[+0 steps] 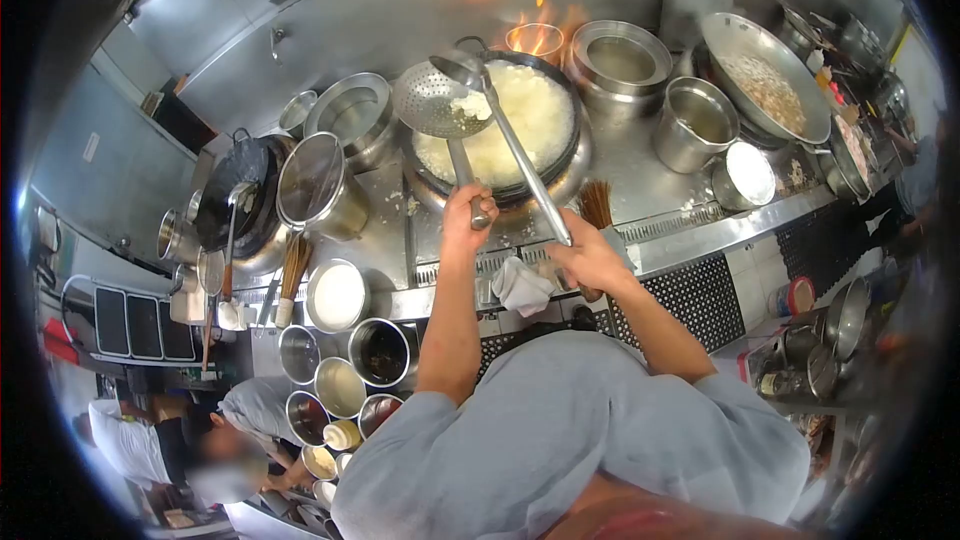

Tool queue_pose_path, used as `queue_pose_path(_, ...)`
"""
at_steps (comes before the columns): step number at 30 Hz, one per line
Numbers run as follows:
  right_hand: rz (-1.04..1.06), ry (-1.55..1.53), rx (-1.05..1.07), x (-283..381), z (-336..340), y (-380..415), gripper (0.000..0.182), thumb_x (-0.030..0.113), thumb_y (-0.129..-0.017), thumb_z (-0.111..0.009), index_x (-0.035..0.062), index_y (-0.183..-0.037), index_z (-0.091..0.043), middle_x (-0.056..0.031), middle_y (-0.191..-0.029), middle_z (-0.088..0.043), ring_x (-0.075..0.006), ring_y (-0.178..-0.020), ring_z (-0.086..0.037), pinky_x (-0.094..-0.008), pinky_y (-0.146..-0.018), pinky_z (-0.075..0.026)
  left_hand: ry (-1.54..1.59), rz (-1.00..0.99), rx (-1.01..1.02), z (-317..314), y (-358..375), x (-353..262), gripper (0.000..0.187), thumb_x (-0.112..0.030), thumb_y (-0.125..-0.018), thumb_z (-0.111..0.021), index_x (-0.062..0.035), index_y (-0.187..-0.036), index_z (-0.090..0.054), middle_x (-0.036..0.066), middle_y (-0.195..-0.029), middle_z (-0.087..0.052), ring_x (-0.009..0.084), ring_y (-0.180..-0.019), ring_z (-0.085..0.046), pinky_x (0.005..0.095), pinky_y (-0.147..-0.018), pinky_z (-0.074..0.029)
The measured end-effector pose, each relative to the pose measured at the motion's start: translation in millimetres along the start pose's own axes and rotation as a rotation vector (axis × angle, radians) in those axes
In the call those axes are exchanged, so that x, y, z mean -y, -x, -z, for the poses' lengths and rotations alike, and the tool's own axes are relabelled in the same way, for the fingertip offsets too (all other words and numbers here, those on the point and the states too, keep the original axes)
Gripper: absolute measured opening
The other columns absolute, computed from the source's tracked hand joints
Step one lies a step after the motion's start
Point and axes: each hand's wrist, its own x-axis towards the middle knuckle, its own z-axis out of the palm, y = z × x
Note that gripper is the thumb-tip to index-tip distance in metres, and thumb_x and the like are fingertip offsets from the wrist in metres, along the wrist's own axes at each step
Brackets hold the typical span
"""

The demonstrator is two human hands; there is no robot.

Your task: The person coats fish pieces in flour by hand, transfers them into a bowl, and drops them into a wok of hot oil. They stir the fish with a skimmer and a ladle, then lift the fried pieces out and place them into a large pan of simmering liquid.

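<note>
My left hand [467, 217] is wrapped round the handle of a round perforated strainer [422, 100], raised over the left side of a large wok [578, 130]. Pale bits lie on the strainer's right side. In my right hand [592, 262] is the long metal handle of a ladle [520, 155], whose bowl overlaps the strainer's upper right edge in this view. Pale yellow foaming liquid [535, 115] fills much of the wok. Just below the wok, a crumpled white cloth [522, 286] lies at the counter's front edge, between my forearms.
Flames [540, 28] rise behind the wok. A darker wok [240, 190] and a tall pot with a sieve [322, 185] stand left. Rightward are a metal pot [696, 125] and a large pan of food [760, 80]. Seasoning containers [340, 387] sit lower left, near other people [140, 440].
</note>
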Motion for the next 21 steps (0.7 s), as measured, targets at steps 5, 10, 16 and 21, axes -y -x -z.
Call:
queue_pose_path(5,0.041,-0.145,-0.043,15.4,1.1,10.3,0.048,0.004,-0.082,-0.05,0.0017,-0.128,-0.037,-0.0039,-0.062,-0.05,-0.0111,-0.041,-0.045,-0.0274,-0.038,-0.037,0.037,-0.03,0.047,1.6,0.7,-2.3,0.015,-0.002,-0.078,-0.054,-0.0044,-0.091,-0.047,0.007,-0.069,-0.049,0.0144,-0.05,-0.045,0.0266,-0.043,-0.035)
queue_pose_path(10,0.073,-0.164,-0.073,37.6,2.8,12.6,0.047,0.004,-0.082,-0.05,0.0012,-0.127,-0.038,-0.0033,-0.06,-0.048,-0.0108,-0.041,-0.045,-0.0267,-0.038,-0.036,-0.043,-0.065,0.106,-7.0,12.9,-2.5,0.022,-0.007,-0.081,-0.054,-0.0035,-0.101,-0.046,0.004,-0.07,-0.047,0.0112,-0.053,-0.044,0.0249,-0.045,-0.037)
queue_pose_path(16,-0.024,-0.268,0.001,3.7,-12.6,-24.6,0.05,0.007,-0.076,-0.051,-0.0034,-0.124,-0.039,-0.0034,-0.059,-0.047,-0.012,-0.04,-0.045,-0.0279,-0.039,-0.038,-0.036,0.0,0.132,-14.8,13.6,7.7,0.025,-0.007,-0.083,-0.052,-0.0024,-0.107,-0.046,0.004,-0.072,-0.046,0.0102,-0.051,-0.044,0.0235,-0.043,-0.037)
queue_pose_path(21,-0.001,0.181,-0.015,-7.7,-20.0,-13.7,0.053,0.01,-0.076,-0.05,-0.0012,-0.127,-0.038,-0.0099,-0.061,-0.054,-0.0171,-0.043,-0.051,-0.032,-0.041,-0.042,0.056,0.126,0.173,-2.8,8.3,14.4,0.023,-0.008,-0.082,-0.052,-0.0011,-0.104,-0.047,0.004,-0.072,-0.046,0.0094,-0.051,-0.043,0.023,-0.043,-0.036)
